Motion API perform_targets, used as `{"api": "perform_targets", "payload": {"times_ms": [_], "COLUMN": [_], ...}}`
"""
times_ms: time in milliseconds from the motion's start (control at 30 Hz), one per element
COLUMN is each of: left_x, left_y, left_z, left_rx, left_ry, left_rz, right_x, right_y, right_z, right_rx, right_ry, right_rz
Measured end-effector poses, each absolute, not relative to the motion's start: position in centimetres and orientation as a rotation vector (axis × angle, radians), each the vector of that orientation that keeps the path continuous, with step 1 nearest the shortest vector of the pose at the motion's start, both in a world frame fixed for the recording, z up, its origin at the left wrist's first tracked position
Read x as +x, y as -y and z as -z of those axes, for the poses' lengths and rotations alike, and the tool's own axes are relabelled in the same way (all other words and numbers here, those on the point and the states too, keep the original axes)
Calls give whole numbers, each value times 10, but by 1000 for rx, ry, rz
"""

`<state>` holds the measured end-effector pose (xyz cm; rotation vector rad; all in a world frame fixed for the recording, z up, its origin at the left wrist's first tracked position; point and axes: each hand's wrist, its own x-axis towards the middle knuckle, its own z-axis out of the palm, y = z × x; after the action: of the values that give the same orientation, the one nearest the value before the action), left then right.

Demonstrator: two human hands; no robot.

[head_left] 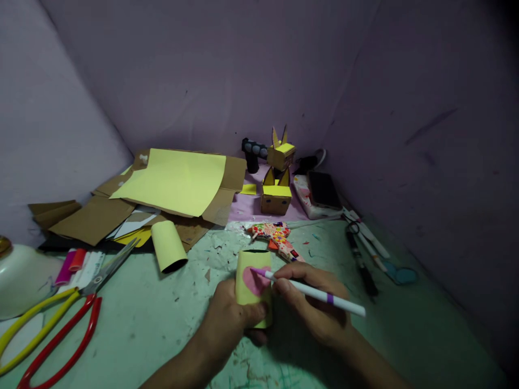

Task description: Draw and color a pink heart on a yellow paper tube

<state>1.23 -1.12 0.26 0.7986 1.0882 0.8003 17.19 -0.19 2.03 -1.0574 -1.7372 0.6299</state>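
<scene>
My left hand [229, 319] is wrapped round a yellow paper-covered roll [248, 292] that stands on the green surface. A pink patch [254, 280] shows on the roll's front. My right hand [314, 305] pinches a white marker with a purple band [320, 294]. Its purple tip touches the pink patch. A second yellow roll [168, 246] lies on its side to the left, apart from both hands.
Yellow-handled scissors [60, 302] and red-handled scissors [60, 346] lie at left by markers [73, 262]. Cardboard and a yellow sheet [174, 181] lie behind. Two yellow cardboard boxes with ears [276, 194], a phone [323, 189], a patterned scrap [275, 235] and pens [365, 243] are at right.
</scene>
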Motion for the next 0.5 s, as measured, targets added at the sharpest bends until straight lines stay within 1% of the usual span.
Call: {"api": "perform_targets", "payload": {"times_ms": [167, 500], "left_x": [12, 12], "left_y": [12, 12], "left_z": [-2, -4], "left_rx": [764, 741], "left_ry": [-1084, -1058], "left_rz": [-838, -861], "right_x": [171, 175], "right_y": [4, 2], "right_z": [-22, -23], "right_rx": [-1093, -1061], "right_ry": [1654, 1709], "right_rz": [-652, -597]}}
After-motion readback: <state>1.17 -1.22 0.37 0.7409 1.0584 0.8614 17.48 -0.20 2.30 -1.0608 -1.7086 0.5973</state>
